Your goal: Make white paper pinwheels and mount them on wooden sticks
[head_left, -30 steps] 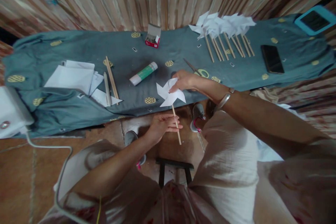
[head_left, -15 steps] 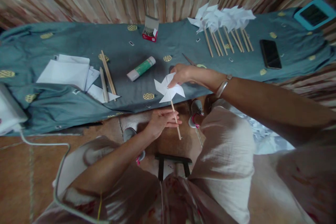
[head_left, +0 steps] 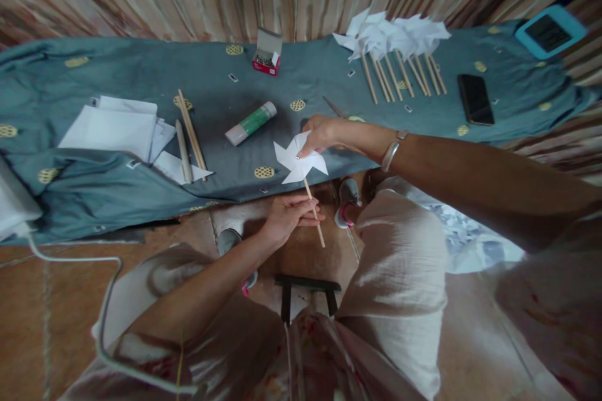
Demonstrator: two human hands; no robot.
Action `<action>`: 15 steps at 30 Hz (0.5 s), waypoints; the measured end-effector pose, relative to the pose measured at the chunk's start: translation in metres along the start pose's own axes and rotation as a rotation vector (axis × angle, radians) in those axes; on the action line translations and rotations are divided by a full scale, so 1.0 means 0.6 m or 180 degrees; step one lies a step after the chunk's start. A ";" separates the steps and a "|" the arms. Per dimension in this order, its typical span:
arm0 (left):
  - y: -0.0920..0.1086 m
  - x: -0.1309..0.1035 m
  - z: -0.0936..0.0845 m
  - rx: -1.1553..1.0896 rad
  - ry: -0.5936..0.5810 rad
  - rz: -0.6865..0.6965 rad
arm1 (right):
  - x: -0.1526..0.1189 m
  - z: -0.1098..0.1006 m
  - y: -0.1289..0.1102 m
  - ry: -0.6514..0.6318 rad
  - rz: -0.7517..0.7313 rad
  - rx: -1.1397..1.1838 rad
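A white paper pinwheel (head_left: 292, 166) on a thin wooden stick (head_left: 320, 235) is held between my two hands, just off the table's near edge. My left hand (head_left: 290, 216) is closed around the stick below the paper blades. With the thumb on the pinwheel's centre, by a small shiny pin head (head_left: 298, 157), my right hand (head_left: 322, 135) pinches it; the fingers behind the paper are hidden. Scissors (head_left: 335, 106) lie partly covered behind the right hand. To the left of the pinwheel is a green and white glue stick (head_left: 251, 123).
The cloth-covered table (head_left: 211, 75) holds finished pinwheels (head_left: 399, 36), a red box of pins (head_left: 266, 62), a paper stack (head_left: 110, 131), loose sticks (head_left: 192, 131), a phone (head_left: 476, 99) and a blue-framed device (head_left: 550, 32). A white cable (head_left: 110, 307) hangs at left. A bag of paper scraps (head_left: 475, 235) lies right.
The whole view has shifted slightly, so things sit a little further left. Both hands keep the same hold on the pinwheel.
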State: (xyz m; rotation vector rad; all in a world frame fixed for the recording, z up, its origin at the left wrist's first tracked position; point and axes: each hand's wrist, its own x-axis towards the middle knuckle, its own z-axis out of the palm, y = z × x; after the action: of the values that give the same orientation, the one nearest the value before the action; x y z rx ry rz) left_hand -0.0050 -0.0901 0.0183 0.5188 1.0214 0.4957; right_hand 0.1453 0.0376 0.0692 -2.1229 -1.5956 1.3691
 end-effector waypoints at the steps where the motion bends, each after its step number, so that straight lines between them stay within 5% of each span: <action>1: 0.000 0.000 0.001 -0.0030 0.0003 -0.0005 | 0.001 0.001 0.002 0.0013 0.0015 -0.0009; 15: -0.009 0.009 0.001 -0.0076 -0.0202 0.0135 | -0.027 0.002 -0.020 -0.0034 0.0275 -0.0173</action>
State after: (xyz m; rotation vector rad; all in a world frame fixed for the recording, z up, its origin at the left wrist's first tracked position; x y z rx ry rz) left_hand -0.0016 -0.0910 0.0119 0.5326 0.9444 0.5255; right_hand 0.1360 0.0285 0.0846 -2.2441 -1.5798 1.3796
